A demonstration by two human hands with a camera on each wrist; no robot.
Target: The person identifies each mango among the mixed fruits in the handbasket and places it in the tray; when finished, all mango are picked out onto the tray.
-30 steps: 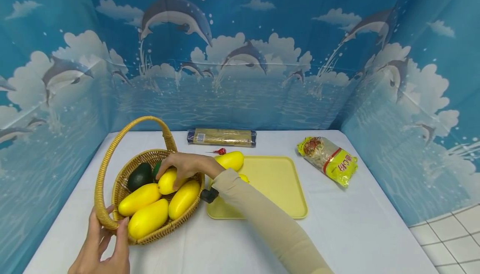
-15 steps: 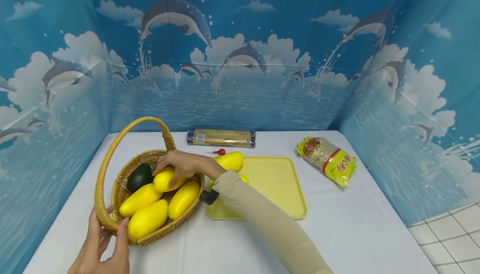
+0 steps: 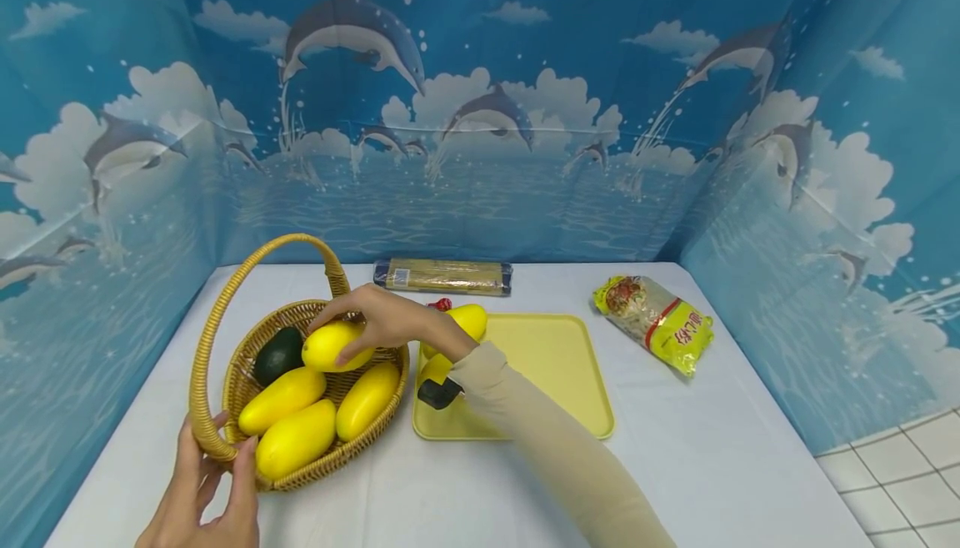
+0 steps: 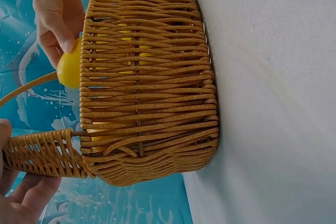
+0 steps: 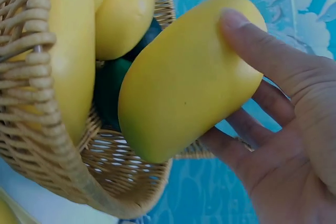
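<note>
A yellow mango (image 3: 333, 348) is pinched between the thumb and fingers of my right hand (image 3: 386, 319), at the right back part of the wicker basket (image 3: 360, 444). In the right wrist view this mango (image 5: 184, 77) is raised above the rim, its lower end tinged green. My left hand (image 3: 210, 490) grips the foot of the basket's handle (image 3: 212, 310) at the near left. Inside the basket lie more mangoes (image 3: 296, 438) and a dark avocado (image 3: 278, 354). Another green fruit (image 5: 111, 90) shows partly behind the held mango in the right wrist view.
Right of the basket is a yellow tray (image 3: 540, 381) with mangoes (image 3: 471, 319) at its left side, partly covered by my right arm. Behind it are a small red object (image 3: 442, 304) and a long wrapped packet (image 3: 450, 276). A yellow food bag (image 3: 656, 323) lies far right.
My right hand has taken the mango up from among the fruit, and hand and wrist have shifted slightly up and right. The left hand stays on the handle.
</note>
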